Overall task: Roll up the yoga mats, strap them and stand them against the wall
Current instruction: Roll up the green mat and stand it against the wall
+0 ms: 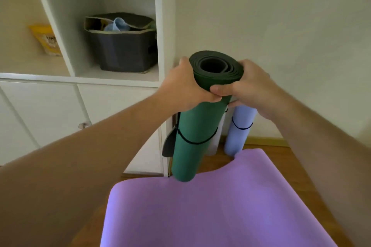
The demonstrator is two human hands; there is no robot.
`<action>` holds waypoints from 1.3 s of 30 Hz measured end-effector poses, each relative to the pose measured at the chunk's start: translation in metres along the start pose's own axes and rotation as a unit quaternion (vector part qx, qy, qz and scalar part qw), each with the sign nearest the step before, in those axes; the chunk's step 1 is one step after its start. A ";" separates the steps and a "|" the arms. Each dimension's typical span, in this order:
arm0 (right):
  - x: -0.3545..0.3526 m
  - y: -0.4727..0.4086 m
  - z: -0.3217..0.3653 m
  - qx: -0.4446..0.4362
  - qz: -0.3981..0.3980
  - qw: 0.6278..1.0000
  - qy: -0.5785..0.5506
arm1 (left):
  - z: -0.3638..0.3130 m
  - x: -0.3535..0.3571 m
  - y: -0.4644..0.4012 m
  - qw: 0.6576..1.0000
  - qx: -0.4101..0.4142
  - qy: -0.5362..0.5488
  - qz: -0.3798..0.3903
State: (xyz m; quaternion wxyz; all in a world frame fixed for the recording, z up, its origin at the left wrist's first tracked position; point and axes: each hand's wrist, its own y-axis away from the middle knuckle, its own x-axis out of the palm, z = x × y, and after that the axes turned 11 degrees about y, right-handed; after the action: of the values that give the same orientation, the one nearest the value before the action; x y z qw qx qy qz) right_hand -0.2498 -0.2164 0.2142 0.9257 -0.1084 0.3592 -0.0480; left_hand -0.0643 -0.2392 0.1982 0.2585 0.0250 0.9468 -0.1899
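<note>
— Standing upright, the rolled dark green rubber yoga mat (197,126) was clasped at its top, left hand (181,86) and right hand (248,86) curled round it.

— And below their hold?

— A thin black strap (197,142) circled it; beyond stood a strapped lavender-blue rolled mat (240,132), nearer lay a flat purple mat (210,206).

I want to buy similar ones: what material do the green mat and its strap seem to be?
Green mat: probably rubber or foam, matte, its thick soft layers visible at the rolled end. Strap: thin black cord, possibly elastic, as it circles the roll snugly.
</note>
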 end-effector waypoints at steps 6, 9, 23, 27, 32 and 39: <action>0.018 -0.061 -0.047 -0.016 0.007 0.999 0.029 | 0.045 0.044 -0.054 0.998 -0.049 0.044 0.004; 0.034 -0.094 -0.069 -0.009 0.032 0.998 0.050 | 0.075 0.066 -0.075 0.995 -0.063 0.073 -0.012; 0.116 -0.181 -0.159 -0.024 0.109 0.993 0.050 | 0.173 0.114 -0.112 0.989 -0.140 0.036 -0.040; 0.138 -0.185 -0.168 -0.040 0.072 0.993 0.087 | 0.185 0.113 -0.119 0.987 -0.147 0.046 -0.046; 0.157 -0.185 -0.168 -0.031 0.019 0.991 0.129 | 0.192 0.111 -0.121 0.979 -0.176 0.101 -0.020; 0.164 -0.185 -0.153 -0.007 0.006 0.994 0.109 | 0.195 0.110 -0.116 0.966 -0.193 0.172 0.006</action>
State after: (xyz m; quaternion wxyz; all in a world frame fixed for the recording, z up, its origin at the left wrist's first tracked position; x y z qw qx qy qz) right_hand -0.2342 -0.4489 0.0403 0.8805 -0.1068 0.4589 -0.0516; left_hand -0.0821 -0.4249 0.0285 0.0927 0.0127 0.9956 0.0050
